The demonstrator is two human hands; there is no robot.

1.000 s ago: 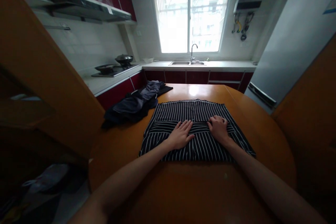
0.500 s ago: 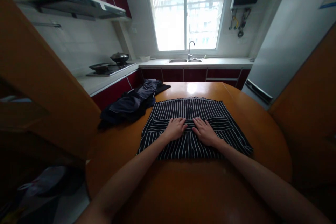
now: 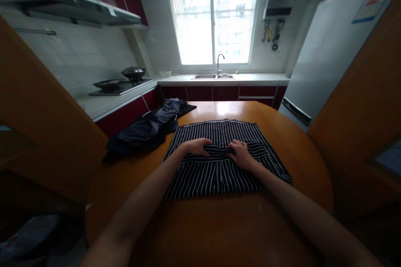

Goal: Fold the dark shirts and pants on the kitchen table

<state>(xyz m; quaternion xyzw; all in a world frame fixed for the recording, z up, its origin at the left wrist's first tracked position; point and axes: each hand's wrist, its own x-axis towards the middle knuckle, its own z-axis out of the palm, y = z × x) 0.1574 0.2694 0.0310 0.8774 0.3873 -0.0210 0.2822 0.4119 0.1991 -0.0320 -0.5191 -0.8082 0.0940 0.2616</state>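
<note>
A black shirt with white stripes (image 3: 194,181) lies folded into a broad, flat shape on the wooden table. Across its middle runs a band of cloth with sideways stripes, bunched slightly between my hands. My left hand (image 3: 197,147) rests at the left part of this band, its thumb and fingers apart on either side of the band's upper edge. On the right, my right hand (image 3: 241,154) has its fingers curled over the band, thumb below, gripping the cloth. Its fingertips are partly hidden in the dark fabric.
A heap of dark clothes (image 3: 140,127) lies at the table's left edge. The round wooden table (image 3: 216,225) reaches towards a counter with a sink (image 3: 205,76). Pans (image 3: 133,72) stand on the stove at left, and a fridge (image 3: 319,54) is at right.
My hands were lying flat on the band; now the right fingers have curled onto the cloth and the left hand has turned, thumb apart. The view has shifted slightly.
</note>
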